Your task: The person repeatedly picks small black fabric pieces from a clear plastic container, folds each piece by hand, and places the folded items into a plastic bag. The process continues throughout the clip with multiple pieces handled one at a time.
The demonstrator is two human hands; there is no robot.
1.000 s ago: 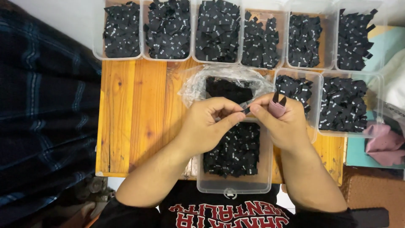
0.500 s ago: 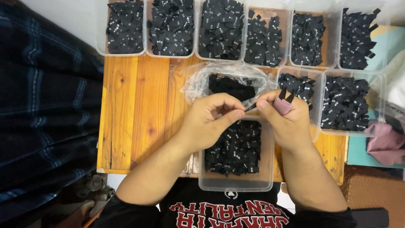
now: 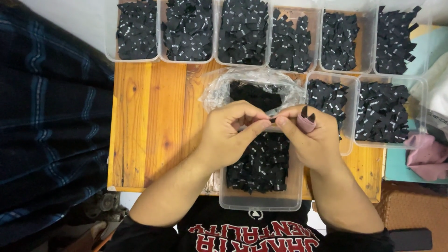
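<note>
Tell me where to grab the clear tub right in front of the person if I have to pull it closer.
Probably the near short rim of the clear tub, coming from the person's side. That edge is bare and overhangs the wooden table, while the left hand and right hand hover over its far half and the black labels fill the middle.

Hands: 2, left hand [image 3: 228, 133] and right hand [image 3: 310, 137]
Clear plastic bins, back row [image 3: 135, 58]: 6, all holding black labels
Clear plastic bins, right of hands [image 3: 347, 140]: 2, side by side
Clear plastic bin, under hands [image 3: 261, 203]: 1
Bins total: 9
Clear plastic bag [image 3: 219, 88]: 1, with black labels inside
Pink finger cot [image 3: 305, 123]: 1, on right hand
Loose black labels [image 3: 261, 163]: too many to count
Wooden table [image 3: 149, 121]: 1
Pink cloth [image 3: 427, 156]: 1, far right
</note>
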